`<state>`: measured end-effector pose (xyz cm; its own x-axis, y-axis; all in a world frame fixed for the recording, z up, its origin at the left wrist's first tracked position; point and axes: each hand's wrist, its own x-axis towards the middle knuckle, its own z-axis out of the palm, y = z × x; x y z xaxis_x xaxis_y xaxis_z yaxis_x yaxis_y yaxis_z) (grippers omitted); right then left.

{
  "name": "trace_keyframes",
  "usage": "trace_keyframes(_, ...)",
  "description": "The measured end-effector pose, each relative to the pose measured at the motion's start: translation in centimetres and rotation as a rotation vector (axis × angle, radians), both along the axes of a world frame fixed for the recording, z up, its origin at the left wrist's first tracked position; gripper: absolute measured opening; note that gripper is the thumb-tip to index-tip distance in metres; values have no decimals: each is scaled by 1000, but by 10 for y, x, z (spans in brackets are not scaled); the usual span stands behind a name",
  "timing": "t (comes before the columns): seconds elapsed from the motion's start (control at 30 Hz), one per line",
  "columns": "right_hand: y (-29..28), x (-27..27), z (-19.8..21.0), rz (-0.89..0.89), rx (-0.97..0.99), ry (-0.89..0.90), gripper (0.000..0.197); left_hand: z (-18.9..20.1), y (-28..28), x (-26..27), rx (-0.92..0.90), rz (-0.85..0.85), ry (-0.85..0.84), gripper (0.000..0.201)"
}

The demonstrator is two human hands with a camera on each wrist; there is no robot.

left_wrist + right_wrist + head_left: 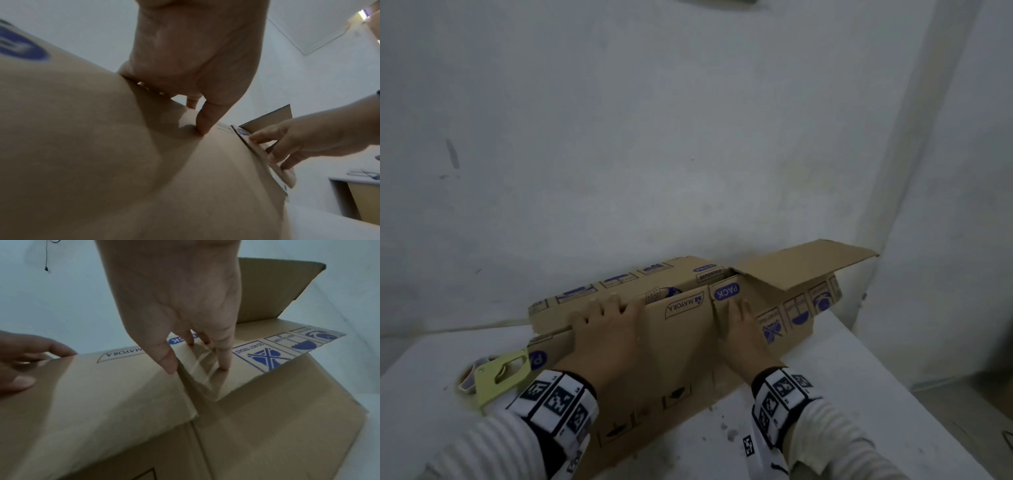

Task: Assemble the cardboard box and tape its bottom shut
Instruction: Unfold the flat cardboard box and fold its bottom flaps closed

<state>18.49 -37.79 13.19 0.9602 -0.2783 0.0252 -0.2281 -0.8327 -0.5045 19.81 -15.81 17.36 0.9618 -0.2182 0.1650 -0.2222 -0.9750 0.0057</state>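
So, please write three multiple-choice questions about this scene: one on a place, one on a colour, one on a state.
1. Where is the tape dispenser?
A. inside the box
B. on the table, left of the left hand
C. in the right hand

2. What colour is the print on the cardboard box?
A. red
B. green
C. blue

3. How does the far right flap stand?
A. folded open, outward
B. taped shut
C. torn off

Key: 1 B, it lies beside the left hand; 2 C, the logos are blue; 3 A, it sticks out beyond the right hand.
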Motion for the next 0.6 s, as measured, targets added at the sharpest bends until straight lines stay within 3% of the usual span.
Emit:
trace_keyframes(0.13,-17,5,-6,129,12,-15,68,2,-43,11,-53,33,-3,45)
trace_keyframes(0.27,-45,7,-9,260,-72,-105,60,3,-98,25,-62,83,-9,52)
trace_keyframes(0.43,-94,10,-12,435,-94,-181,58,9,-158,30,-130,106,-11,38)
trace_keyframes(0.5,-121,14,-6,478,-137,-169,44,8,-169,29,-132,132,-20,31)
trace_keyframes(0.57,-149,22,6,431,-242,-224,12,7,-172,28,-143,153,-32,27)
trace_keyframes(0.6,-163,25,10,378,-245,-257,5,7,-172,28,-149,156,-38,26)
